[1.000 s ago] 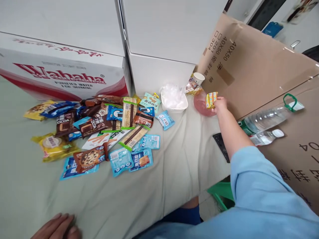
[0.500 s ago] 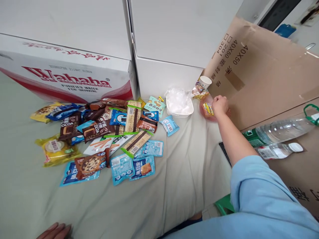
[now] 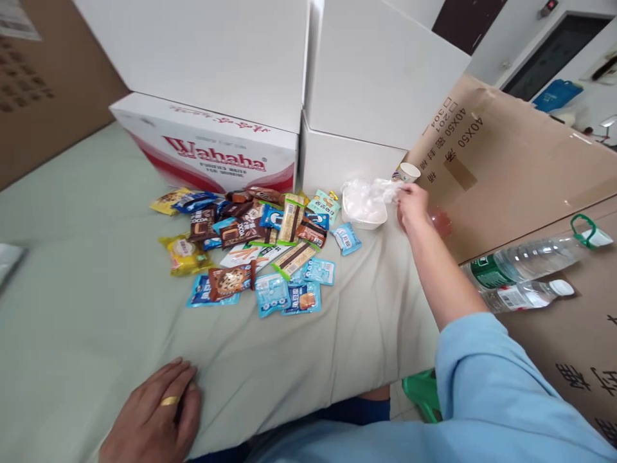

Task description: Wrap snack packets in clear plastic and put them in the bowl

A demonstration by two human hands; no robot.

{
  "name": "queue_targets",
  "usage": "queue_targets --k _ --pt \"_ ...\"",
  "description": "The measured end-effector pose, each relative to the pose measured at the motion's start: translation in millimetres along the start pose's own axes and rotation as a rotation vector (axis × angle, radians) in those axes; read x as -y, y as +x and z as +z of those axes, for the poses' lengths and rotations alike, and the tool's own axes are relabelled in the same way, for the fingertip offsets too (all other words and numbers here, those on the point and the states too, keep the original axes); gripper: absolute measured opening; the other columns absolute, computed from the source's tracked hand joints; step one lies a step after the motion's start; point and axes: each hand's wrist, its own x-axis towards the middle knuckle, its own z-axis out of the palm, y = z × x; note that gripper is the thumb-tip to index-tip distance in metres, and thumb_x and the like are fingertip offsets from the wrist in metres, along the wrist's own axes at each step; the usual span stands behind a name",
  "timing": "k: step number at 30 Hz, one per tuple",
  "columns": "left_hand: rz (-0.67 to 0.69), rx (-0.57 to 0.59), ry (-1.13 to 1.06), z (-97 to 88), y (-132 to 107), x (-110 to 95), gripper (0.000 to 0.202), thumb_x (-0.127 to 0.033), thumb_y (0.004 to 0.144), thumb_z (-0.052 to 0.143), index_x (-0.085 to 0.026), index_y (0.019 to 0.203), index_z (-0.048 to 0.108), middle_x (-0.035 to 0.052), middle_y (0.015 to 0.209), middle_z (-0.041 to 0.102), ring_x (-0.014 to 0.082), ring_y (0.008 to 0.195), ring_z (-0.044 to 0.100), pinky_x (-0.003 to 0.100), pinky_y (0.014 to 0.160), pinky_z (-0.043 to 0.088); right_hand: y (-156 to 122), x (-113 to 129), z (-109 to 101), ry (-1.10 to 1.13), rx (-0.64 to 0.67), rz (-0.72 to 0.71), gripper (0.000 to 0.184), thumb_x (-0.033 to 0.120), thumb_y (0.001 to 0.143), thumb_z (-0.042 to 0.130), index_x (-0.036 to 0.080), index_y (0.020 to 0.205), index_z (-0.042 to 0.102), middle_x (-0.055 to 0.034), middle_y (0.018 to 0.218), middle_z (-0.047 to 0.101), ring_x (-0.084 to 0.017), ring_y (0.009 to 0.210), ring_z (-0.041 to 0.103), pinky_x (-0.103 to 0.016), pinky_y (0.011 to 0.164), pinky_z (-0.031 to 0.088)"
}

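Observation:
My right hand [image 3: 413, 204] pinches the edge of a clear plastic bag [image 3: 373, 193], stretched toward it from a white plastic tub [image 3: 365, 223]. Partly hidden behind that hand is a reddish see-through bowl [image 3: 441, 222]. My left hand [image 3: 152, 415], a gold ring on one finger, lies palm down on the green cloth [image 3: 250, 373], its fingers loosely bent and nothing visible in it. Farther up the cloth spreads a pile of packaged snacks: a cookie packet [image 3: 231, 280], a striped wafer bar [image 3: 295, 259], and light-blue pouches [image 3: 271, 294]. A small blue packet [image 3: 347, 238] lies apart, near the tub.
Behind the snacks stand a Wahaha carton [image 3: 216, 151] and white boxes [image 3: 364, 71]. A paper cup [image 3: 409, 172] stands in the back corner. On the right, a big water bottle [image 3: 535, 258] and a smaller one [image 3: 530, 296] lie against brown cardboard [image 3: 511, 167].
My right hand has shifted left from the reddish bowl and taken hold of the plastic bag, drawing its edge rightward. More of my left hand shows as the view has turned.

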Motion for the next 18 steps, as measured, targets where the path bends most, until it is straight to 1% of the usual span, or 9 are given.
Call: queue_targets --k 2,4,7,10,12,14,15,16,18 --pt "0.031 -0.029 0.065 -3.6 3.8 -6.9 0.017 -0.028 0.098 0.055 -0.023 0.111 0.065 0.0125 0.110 0.074 0.0322 0.105 0.072 0.050 0.096 0.059 -26.2 18.0 -17.8 0.181 -0.079 0.026 0.015 0.032 0.094 0.066 0.019 0.093 0.057 0.0056 0.074 0.055 -0.005 0.057 0.042 -0.019 0.053 0.038" --pt "0.027 -0.088 0.079 -6.3 5.4 -12.9 0.013 -0.025 0.099 0.058 -0.022 0.110 0.065 0.0112 0.108 0.074 0.0294 0.100 0.073 0.045 0.091 0.060 -70.7 37.5 -32.7 0.491 -0.055 0.111 0.030 0.034 0.080 0.083 0.022 0.088 0.057 0.0075 0.071 0.054 -0.006 0.055 0.043 -0.017 0.051 0.039" --pt "-0.048 -0.165 -0.040 -12.2 9.3 -31.9 0.011 -0.022 0.099 0.061 -0.023 0.109 0.065 0.0071 0.105 0.072 0.0257 0.094 0.073 0.041 0.085 0.060 -163.3 63.0 -37.8 0.757 0.217 0.300 0.041 0.033 0.065 0.096 0.021 0.082 0.061 0.0072 0.069 0.055 -0.004 0.052 0.042 -0.015 0.046 0.037" --pt "-0.158 -0.124 -0.307 -19.3 21.7 -68.7 0.010 -0.023 0.102 0.061 -0.025 0.111 0.064 0.0033 0.105 0.070 0.0198 0.092 0.072 0.035 0.083 0.060 -255.2 79.9 -22.9 0.868 0.492 0.558 0.038 0.038 0.067 0.097 0.019 0.082 0.067 0.0061 0.065 0.054 -0.004 0.051 0.041 -0.015 0.043 0.036" --pt "-0.171 -0.075 -0.488 -20.4 33.9 -95.8 0.024 -0.034 0.103 0.062 -0.025 0.125 0.062 0.0068 0.118 0.068 0.0204 0.102 0.071 0.036 0.088 0.061 -301.4 85.7 -8.9 0.945 0.605 0.726 0.040 0.041 0.066 0.098 0.018 0.080 0.068 0.0061 0.061 0.053 -0.004 0.048 0.039 -0.014 0.040 0.034" --pt "-0.148 -0.084 -0.685 -17.4 45.0 -116.7 0.054 -0.052 0.094 0.074 -0.023 0.137 0.057 0.0136 0.137 0.062 0.0286 0.128 0.063 0.045 0.105 0.056 -332.4 87.6 3.4 1.003 0.651 0.867 0.042 0.041 0.064 0.099 0.017 0.078 0.068 0.0068 0.059 0.052 -0.003 0.046 0.035 -0.012 0.036 0.030" --pt "-0.154 -0.043 -0.777 -14.9 48.9 -123.4 0.060 -0.054 0.091 0.077 -0.022 0.137 0.057 0.0143 0.139 0.062 0.0294 0.130 0.062 0.046 0.107 0.055 -342.4 87.5 8.4 1.019 0.656 0.924 0.043 0.040 0.063 0.100 0.017 0.078 0.068 0.0073 0.059 0.052 -0.002 0.045 0.033 -0.011 0.035 0.027" --pt "-0.188 0.015 -0.851 -12.0 51.4 -127.4 0.055 -0.053 0.090 0.078 -0.022 0.133 0.061 0.0131 0.133 0.066 0.0282 0.126 0.064 0.044 0.104 0.056 -349.2 87.0 12.3 1.028 0.654 0.969 0.044 0.040 0.062 0.101 0.017 0.078 0.068 0.0078 0.058 0.051 -0.001 0.044 0.031 -0.010 0.034 0.025" --pt "-0.324 0.138 -0.944 -6.7 51.9 -128.5 0.029 -0.044 0.093 0.073 -0.021 0.112 0.070 0.0078 0.110 0.073 0.0224 0.103 0.070 0.037 0.092 0.057 -354.5 85.2 17.3 1.029 0.643 1.027 0.047 0.042 0.060 0.102 0.017 0.076 0.066 0.0090 0.056 0.050 0.000 0.042 0.028 -0.010 0.032 0.021"
